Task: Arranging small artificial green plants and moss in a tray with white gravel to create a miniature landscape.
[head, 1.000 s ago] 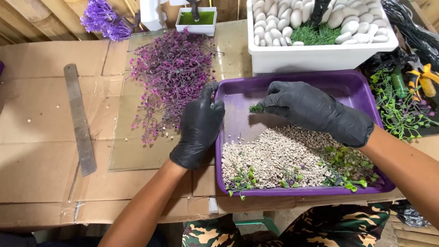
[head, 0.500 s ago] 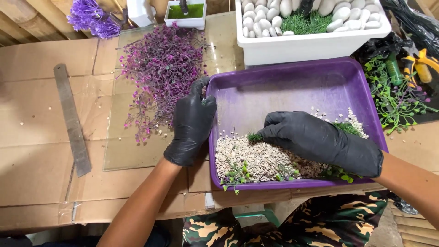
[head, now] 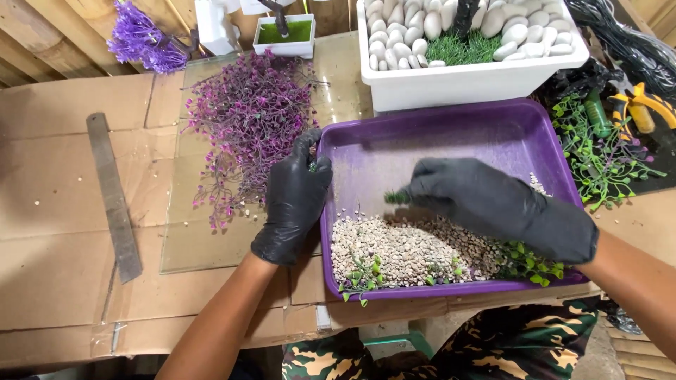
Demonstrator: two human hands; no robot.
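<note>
A purple plastic tray [head: 366,151] lies tilted in front of me, with pale gravel [head: 394,246] and small green plastic sprigs [head: 524,264] heaped at its near edge. My left hand [head: 292,200], in a black glove, grips the tray's left rim. My right hand [head: 493,204], also gloved in black, reaches across the tray and pinches a small green tuft [head: 396,198] just above the gravel.
A heap of purple artificial foliage [head: 250,119] lies on a glass sheet [head: 197,246] to the left. A metal file [head: 113,193] rests on the cardboard. Behind the tray stands a white tub of white pebbles [head: 465,77]. Green sprigs [head: 605,151] and yellow-handled pliers [head: 644,102] lie at right.
My right hand moved from the tray's far side down toward the gravel, then left along it with the green tuft. The left hand stays on the rim.
</note>
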